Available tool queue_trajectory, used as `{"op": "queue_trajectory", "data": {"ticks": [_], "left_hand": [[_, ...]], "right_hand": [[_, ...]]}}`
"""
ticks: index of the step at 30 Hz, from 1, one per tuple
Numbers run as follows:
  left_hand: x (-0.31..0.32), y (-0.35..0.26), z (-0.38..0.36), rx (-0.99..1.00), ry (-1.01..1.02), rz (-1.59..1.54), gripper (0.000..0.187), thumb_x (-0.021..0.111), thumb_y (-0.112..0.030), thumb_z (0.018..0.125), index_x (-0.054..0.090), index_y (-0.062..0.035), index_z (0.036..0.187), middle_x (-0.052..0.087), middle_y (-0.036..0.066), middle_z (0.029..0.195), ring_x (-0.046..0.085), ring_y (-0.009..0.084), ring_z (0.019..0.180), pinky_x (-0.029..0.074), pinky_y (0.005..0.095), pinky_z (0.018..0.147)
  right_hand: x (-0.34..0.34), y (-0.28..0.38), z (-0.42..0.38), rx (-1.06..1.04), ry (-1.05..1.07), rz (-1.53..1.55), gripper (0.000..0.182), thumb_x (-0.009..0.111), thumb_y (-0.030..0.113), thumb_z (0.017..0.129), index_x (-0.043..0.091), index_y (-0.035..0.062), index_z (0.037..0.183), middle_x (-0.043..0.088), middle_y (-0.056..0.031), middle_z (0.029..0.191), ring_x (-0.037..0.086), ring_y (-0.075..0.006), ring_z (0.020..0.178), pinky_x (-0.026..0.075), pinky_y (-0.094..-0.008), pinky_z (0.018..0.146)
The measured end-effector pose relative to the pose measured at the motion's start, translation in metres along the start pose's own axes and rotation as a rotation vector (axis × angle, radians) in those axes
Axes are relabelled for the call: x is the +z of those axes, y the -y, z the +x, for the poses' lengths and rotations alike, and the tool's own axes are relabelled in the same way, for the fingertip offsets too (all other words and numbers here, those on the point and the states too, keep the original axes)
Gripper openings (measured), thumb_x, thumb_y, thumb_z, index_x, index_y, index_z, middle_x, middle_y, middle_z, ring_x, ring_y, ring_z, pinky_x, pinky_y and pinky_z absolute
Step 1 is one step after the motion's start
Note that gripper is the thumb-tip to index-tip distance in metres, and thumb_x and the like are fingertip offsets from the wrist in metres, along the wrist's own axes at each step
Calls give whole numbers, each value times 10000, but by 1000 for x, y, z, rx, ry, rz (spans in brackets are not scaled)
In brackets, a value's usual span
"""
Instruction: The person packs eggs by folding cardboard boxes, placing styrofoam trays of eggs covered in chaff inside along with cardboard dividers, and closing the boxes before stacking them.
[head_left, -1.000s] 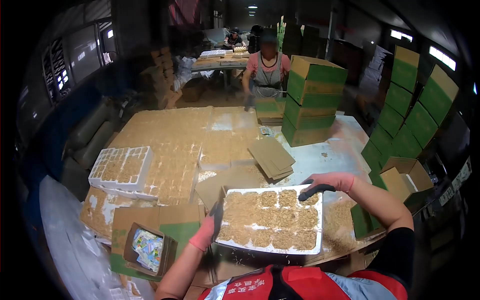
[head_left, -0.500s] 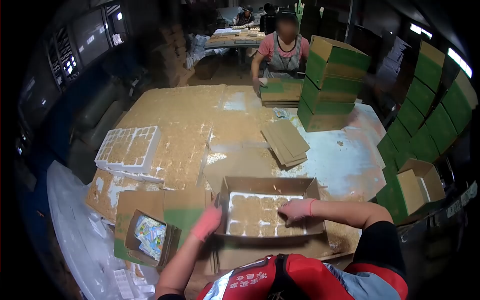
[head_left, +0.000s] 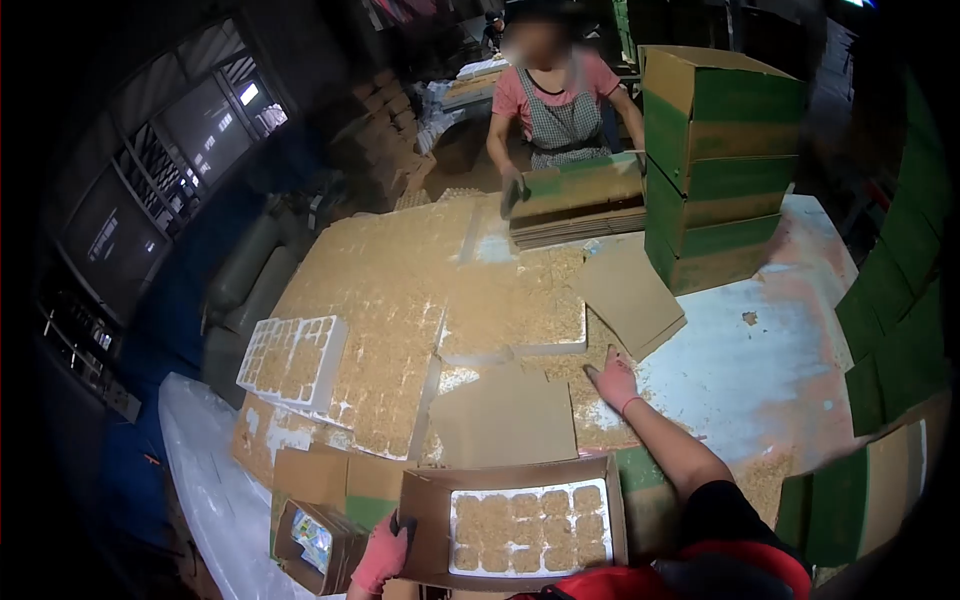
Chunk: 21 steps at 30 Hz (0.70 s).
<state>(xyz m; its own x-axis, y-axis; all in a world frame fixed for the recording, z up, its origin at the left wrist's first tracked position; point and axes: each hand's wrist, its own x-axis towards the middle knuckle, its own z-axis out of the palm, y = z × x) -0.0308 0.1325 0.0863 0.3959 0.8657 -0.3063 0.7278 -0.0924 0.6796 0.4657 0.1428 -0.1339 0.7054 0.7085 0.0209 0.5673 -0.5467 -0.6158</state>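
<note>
My left hand [head_left: 382, 556], in a pink glove with dark fingertips, grips the left wall of an open cardboard box [head_left: 425, 505]. Inside the box lies a white foam tray [head_left: 533, 530] whose cells are filled with tan, crumbly material. My right hand [head_left: 617, 380], gloved alike, reaches out past the box with its fingers apart and nothing in them. It is just short of a stack of brown cardboard sheets [head_left: 632, 300]. Another loose cardboard sheet [head_left: 505, 418] lies flat on the table behind the box.
Across the table, a person [head_left: 565, 100] handles flattened green-and-brown cartons [head_left: 575, 210]. Tall stacked boxes [head_left: 720, 170] stand beside them. Filled foam trays cover the table's left, with one tray [head_left: 293, 362] raised on top. A small box of printed packets [head_left: 312, 540] sits by my left hand.
My right hand has left the tray inside the box and moved forward toward the cardboard sheets. My left hand stays at the box's left side. The view has shifted, and the person opposite stands taller.
</note>
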Motion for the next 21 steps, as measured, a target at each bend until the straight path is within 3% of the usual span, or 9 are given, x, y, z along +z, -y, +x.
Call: {"op": "queue_trajectory", "data": {"ticks": [4, 9, 12, 13, 16, 17, 18, 20, 21], "left_hand": [[2, -15, 10, -98, -28, 62, 385, 514, -106, 897, 543, 0, 1266, 641, 235, 1135, 599, 379, 1104, 459, 387, 936], [6, -21, 15, -109, -74, 38, 376, 515, -74, 877, 561, 13, 1240, 648, 235, 1109, 609, 385, 1069, 469, 389, 910], [9, 1, 18, -45, -53, 12, 373, 513, -72, 875, 568, 8, 1235, 649, 234, 1107, 610, 388, 1063, 470, 389, 907], [9, 9, 19, -43, -53, 24, 373, 511, -79, 877, 570, 4, 1236, 648, 233, 1109, 609, 389, 1064, 470, 392, 909], [8, 24, 18, -48, -83, 38, 379, 505, -109, 888, 565, -9, 1248, 644, 233, 1121, 605, 394, 1069, 467, 403, 920], [12, 30, 12, -57, -87, 31, 382, 503, -121, 891, 562, -13, 1253, 643, 233, 1126, 603, 396, 1072, 466, 408, 924], [14, 21, 3, -53, -110, 52, 385, 501, -130, 893, 560, -17, 1257, 640, 235, 1130, 599, 399, 1077, 465, 413, 927], [14, -5, -16, -50, -155, 80, 392, 499, -147, 896, 556, -25, 1264, 635, 239, 1139, 590, 406, 1086, 463, 423, 933], [17, 18, -12, -54, -91, 13, 386, 509, -183, 914, 557, -17, 1260, 631, 224, 1169, 595, 383, 1097, 462, 408, 939]], "right_hand": [[13, 27, 66, 234, -43, 139, 848, 739, 487, 761, 389, -51, 1316, 420, -331, 1274, 414, -457, 1224, 371, -463, 1036], [37, 68, 95, 400, -172, 638, 1030, 849, 352, 673, 232, -31, 1405, 234, -333, 1400, 310, -445, 1295, 321, -486, 1072], [47, 49, 112, 386, -132, 809, 1055, 861, 300, 668, 198, -27, 1420, 303, -324, 1377, 357, -416, 1283, 343, -469, 1063], [28, 56, 105, 359, -167, 857, 914, 855, 223, 674, 316, -63, 1355, 470, -275, 1262, 525, -339, 1140, 469, -423, 922], [-29, 50, 90, 186, 214, 1379, 664, 845, 137, 666, 504, -78, 1194, 616, -173, 1017, 638, -259, 862, 528, -359, 700], [-54, 52, 68, 210, 139, 1391, 413, 801, 84, 699, 609, -64, 1033, 633, -97, 860, 630, -201, 689, 504, -322, 571], [-97, 54, 38, 129, 330, 1340, 267, 691, 129, 850, 687, -52, 1046, 687, -98, 936, 666, -169, 781, 538, -300, 641], [-160, 74, -12, 135, 375, 1350, 277, 657, 129, 879, 671, -66, 1074, 688, -87, 971, 664, -153, 831, 536, -283, 715], [-206, 99, -51, -38, 398, 1280, 328, 652, 154, 882, 649, -74, 1117, 687, -86, 1002, 655, -139, 906, 519, -266, 802]]}}
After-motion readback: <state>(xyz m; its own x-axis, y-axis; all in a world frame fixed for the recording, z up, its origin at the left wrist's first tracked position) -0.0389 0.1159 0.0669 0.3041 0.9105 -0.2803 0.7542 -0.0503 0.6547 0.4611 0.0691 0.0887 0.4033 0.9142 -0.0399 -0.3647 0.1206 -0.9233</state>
